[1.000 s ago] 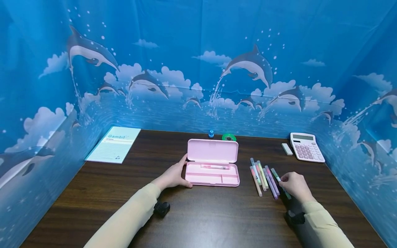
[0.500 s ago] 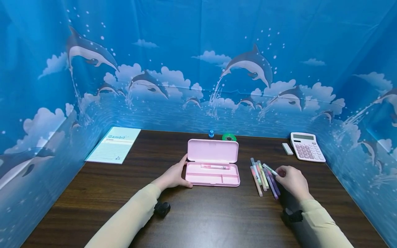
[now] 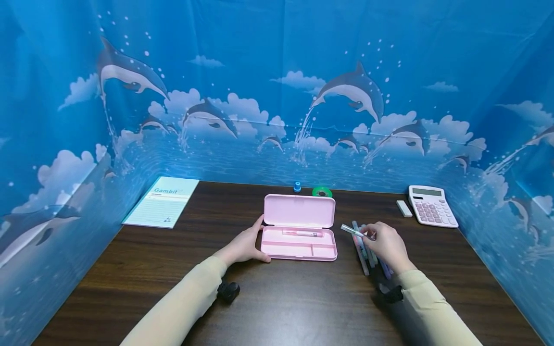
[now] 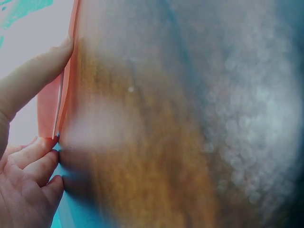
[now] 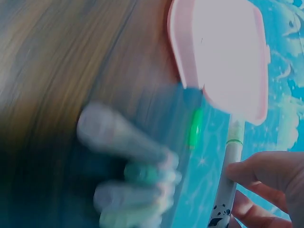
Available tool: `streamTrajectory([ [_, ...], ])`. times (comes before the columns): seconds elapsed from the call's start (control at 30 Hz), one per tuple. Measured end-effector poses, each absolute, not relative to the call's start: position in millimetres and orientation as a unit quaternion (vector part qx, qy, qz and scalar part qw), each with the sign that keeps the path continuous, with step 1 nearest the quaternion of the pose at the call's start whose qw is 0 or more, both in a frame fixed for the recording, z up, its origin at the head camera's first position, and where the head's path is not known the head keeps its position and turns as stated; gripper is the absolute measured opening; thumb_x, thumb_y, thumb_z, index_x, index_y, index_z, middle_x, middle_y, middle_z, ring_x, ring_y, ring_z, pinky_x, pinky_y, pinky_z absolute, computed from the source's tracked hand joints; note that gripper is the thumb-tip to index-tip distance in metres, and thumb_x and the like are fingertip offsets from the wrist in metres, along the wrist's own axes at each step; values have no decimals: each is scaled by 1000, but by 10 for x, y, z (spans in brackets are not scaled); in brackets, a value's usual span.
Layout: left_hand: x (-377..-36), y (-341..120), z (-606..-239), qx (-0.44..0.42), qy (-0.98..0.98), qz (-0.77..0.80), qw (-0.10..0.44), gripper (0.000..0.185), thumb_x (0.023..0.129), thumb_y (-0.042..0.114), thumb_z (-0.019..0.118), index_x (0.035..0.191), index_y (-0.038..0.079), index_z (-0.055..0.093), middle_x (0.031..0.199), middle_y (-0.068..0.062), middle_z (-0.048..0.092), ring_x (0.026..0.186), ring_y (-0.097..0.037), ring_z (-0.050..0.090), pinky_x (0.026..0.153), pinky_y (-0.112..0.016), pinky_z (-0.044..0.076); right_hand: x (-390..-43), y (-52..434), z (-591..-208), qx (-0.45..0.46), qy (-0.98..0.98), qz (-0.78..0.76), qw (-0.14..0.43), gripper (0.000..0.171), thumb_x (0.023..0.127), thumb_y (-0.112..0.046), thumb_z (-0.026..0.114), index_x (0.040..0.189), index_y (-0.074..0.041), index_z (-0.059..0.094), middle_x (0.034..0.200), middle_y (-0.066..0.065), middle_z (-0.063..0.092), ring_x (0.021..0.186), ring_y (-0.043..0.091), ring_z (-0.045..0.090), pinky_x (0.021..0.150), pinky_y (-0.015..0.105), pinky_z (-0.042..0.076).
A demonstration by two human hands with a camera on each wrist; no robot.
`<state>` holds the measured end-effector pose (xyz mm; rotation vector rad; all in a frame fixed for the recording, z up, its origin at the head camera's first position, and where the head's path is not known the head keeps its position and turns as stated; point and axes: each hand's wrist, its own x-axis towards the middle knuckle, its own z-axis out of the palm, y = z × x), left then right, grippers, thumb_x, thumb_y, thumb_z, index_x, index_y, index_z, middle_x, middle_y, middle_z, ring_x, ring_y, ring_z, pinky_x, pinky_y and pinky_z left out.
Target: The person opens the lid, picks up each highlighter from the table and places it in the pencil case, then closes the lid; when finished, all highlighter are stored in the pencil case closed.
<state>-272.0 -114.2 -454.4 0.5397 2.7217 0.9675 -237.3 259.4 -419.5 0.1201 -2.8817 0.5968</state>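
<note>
A pink pencil case [image 3: 298, 249] lies with its lid up on the dark table. Inside its long rear compartment is one pink pen [image 3: 303, 233]. My left hand [image 3: 244, 245] holds the case's left end, thumb at the front corner and fingers at the back. Between thumb and fingers, my right hand [image 3: 386, 243] pinches a white marker [image 5: 230, 161] with a green ring and a panda print. Raised over the other markers, it has its tip end pointing left toward the case. Those several coloured markers [image 3: 362, 259] lie in a row on the table, partly hidden under the right hand.
Behind the case stand a small blue bottle-like item [image 3: 296, 187] and a green tape roll [image 3: 322, 192]. A white eraser [image 3: 404, 209] and a calculator [image 3: 433, 206] sit at the back right. At the back left lies a notebook [image 3: 162, 202]. A dolphin-print curtain [image 3: 277, 96] surrounds the table.
My right hand has lifted the white marker from the right end of the row and carried it left, over the other markers. My left hand keeps its hold on the case.
</note>
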Motion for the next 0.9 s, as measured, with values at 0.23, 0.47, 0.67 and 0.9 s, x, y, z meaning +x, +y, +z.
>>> streamTrajectory([
  [0.23, -2727, -1148, -4547, 182, 923, 325, 98, 125, 64, 34, 89, 153, 6, 6, 142, -13, 45, 131, -28, 42, 108, -47, 32, -2481, 2292, -4220, 74, -969, 221, 88, 9, 80, -10, 72, 88, -8, 74, 81, 4, 61, 70, 17, 53, 58, 32, 45],
  [0.47, -2710, -1139, -4541, 187, 922, 325, 99, 124, 64, 35, 88, 153, 6, 5, 141, -13, 46, 130, -28, 43, 108, -46, 32, -2568, 1999, -4274, 110, -965, 225, 81, 10, 79, -12, 75, 88, -10, 75, 80, 3, 62, 71, 17, 54, 68, 37, 48],
  [0.67, -2697, -1137, -4531, 188, 922, 323, 96, 124, 64, 35, 88, 153, 6, 6, 141, -14, 46, 130, -28, 43, 108, -47, 32, -2646, 1771, -4295, 136, -962, 225, 69, 7, 79, -13, 76, 85, -11, 74, 77, 1, 60, 71, 15, 52, 68, 33, 46],
  [0.9, -2701, -1142, -4529, 188, 922, 323, 102, 124, 65, 34, 88, 153, 8, 5, 141, -13, 46, 130, -27, 42, 108, -46, 32, -2727, 1562, -4315, 160, -962, 213, 54, 5, 78, -9, 74, 82, -12, 74, 72, -2, 59, 67, 12, 52, 63, 30, 46],
])
